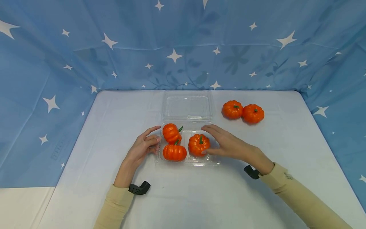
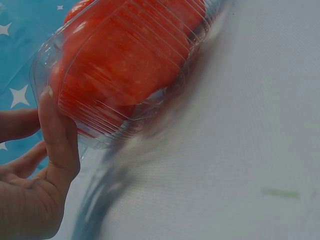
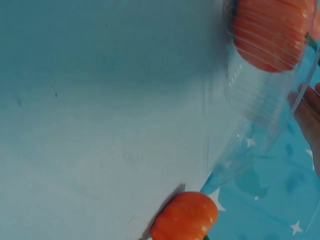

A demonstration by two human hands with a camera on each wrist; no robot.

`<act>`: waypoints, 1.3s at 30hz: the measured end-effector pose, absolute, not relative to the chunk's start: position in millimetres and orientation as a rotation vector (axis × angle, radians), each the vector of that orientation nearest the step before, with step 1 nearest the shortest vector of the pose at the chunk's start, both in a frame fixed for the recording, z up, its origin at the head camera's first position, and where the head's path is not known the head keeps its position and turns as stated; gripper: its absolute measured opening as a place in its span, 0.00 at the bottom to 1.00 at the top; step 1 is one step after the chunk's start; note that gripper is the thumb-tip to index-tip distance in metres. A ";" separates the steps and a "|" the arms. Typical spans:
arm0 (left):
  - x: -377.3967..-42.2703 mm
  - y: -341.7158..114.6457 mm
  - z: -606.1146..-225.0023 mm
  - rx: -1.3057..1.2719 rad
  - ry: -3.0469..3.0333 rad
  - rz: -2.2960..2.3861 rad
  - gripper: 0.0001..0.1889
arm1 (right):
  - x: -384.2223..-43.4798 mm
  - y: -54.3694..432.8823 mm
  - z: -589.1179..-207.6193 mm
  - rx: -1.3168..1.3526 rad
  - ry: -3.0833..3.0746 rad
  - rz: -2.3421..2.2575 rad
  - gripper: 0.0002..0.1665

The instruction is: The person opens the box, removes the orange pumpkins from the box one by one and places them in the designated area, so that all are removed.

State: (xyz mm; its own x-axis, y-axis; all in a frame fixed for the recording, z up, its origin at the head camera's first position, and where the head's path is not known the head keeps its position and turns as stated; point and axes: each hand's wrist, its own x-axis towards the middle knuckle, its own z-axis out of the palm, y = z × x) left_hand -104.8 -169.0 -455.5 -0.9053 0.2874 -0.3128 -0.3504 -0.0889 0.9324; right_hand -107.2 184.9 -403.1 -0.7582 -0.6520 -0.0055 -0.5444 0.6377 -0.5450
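A clear plastic clamshell box (image 1: 190, 163) lies with its lid folded back on the white table. Inside it, two small orange pumpkins (image 1: 174, 153) sit at the left and one pumpkin (image 1: 199, 144) at the right. My left hand (image 1: 144, 144) rests its fingertips against the box's left side; in the left wrist view a fingertip lies along the clear wall (image 2: 95, 132). Over the box's right side, my right hand (image 1: 228, 143) spreads wide around the right pumpkin, thumb at its near edge and fingers past its far side.
Two more orange pumpkins, one (image 1: 232, 109) beside the other (image 1: 253, 114), stand at the back right of the table. The open lid (image 1: 187, 106) reaches the table's far edge. Behind hangs a blue curtain (image 1: 186, 41) with white stars.
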 end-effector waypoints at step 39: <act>-104.9 -170.4 -458.4 -0.075 1.745 2.064 0.31 | -106.2 167.8 -412.0 -1.040 2.599 -0.634 0.49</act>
State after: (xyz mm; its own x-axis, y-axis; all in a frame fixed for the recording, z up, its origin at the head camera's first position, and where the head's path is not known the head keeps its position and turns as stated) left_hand -104.9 -170.4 -458.4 -0.9043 0.2894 -0.3137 -0.3574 -0.1119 0.9272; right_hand -106.2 167.8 -412.0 -0.7055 -0.7035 -0.0857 -0.5848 0.6463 -0.4902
